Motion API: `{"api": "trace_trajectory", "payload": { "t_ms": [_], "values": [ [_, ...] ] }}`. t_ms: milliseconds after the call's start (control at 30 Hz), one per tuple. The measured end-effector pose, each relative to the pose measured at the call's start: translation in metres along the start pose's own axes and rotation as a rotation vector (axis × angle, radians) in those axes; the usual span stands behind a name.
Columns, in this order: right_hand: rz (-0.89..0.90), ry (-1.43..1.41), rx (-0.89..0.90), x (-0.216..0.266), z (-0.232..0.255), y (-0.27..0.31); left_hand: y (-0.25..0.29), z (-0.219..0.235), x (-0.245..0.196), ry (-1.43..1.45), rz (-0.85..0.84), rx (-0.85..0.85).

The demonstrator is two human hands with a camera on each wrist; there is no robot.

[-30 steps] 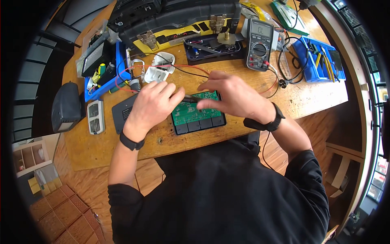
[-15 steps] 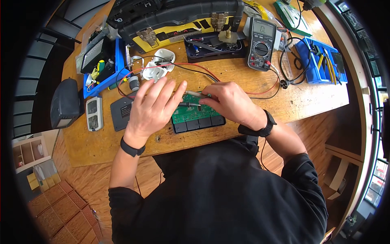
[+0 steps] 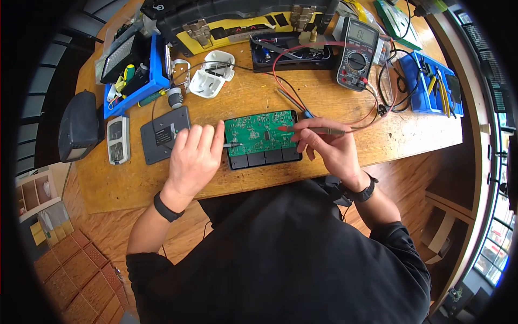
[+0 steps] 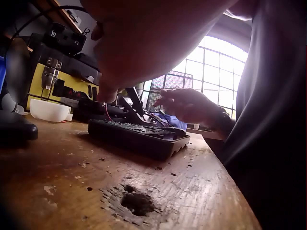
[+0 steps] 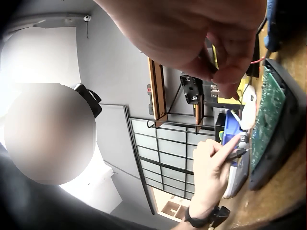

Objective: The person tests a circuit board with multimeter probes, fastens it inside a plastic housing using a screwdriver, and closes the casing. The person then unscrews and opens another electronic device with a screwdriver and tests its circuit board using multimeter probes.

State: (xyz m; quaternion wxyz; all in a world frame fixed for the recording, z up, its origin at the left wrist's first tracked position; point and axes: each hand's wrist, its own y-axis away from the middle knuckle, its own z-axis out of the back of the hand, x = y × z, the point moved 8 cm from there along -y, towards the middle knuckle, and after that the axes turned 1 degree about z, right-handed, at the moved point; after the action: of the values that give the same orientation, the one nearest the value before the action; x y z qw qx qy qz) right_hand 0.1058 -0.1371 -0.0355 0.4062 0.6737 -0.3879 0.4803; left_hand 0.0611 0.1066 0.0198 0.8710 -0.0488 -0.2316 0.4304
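A green circuit board lies in a dark plastic case near the table's front edge. My left hand, at the board's left side, pinches a black test probe; its tip points over the board's left part. My right hand holds a red test probe between thumb and fingers, with the tip over the board's right part. Behind them stands a multimeter, its display reading OL. The left wrist view shows the case flat on the wood.
A dark cover with a label lies left of the board. Behind are an opened white case, a blue bin and a yellow-black toolbox. A slim tool with a blue end lies behind the right hand. A blue tray stands right.
The hands have moved apart, left hand to the board's left and right hand to its right. The red probe tip now shows over the board. The left fingers have drawn together.
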Motion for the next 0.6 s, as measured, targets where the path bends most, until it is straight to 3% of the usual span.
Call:
{"api": "trace_trajectory", "payload": {
  "t_ms": [133, 200, 333, 467, 533, 600],
  "values": [
    [0.04, 0.031, 0.052, -0.01, -0.016, 0.001, -0.011, -0.002, 0.002, 0.033, -0.021, 0.006],
    [0.391, 0.448, 0.097, 0.021, -0.039, -0.003, -0.021, 0.009, -0.008, 0.071, -0.067, -0.058],
    [0.627, 0.614, 0.171, 0.033, -0.072, -0.011, -0.041, 0.026, -0.018, 0.068, -0.087, -0.093],
    [0.613, 0.629, 0.144, 0.031, -0.074, -0.012, -0.039, 0.026, -0.017, 0.051, -0.02, -0.07],
    [0.609, 0.616, 0.067, 0.028, -0.066, -0.011, -0.031, 0.043, -0.025, 0.043, -0.009, -0.146],
    [0.619, 0.59, 0.023, 0.027, -0.059, -0.007, -0.013, 0.069, -0.04, 0.011, -0.078, -0.398]
  ]
}}
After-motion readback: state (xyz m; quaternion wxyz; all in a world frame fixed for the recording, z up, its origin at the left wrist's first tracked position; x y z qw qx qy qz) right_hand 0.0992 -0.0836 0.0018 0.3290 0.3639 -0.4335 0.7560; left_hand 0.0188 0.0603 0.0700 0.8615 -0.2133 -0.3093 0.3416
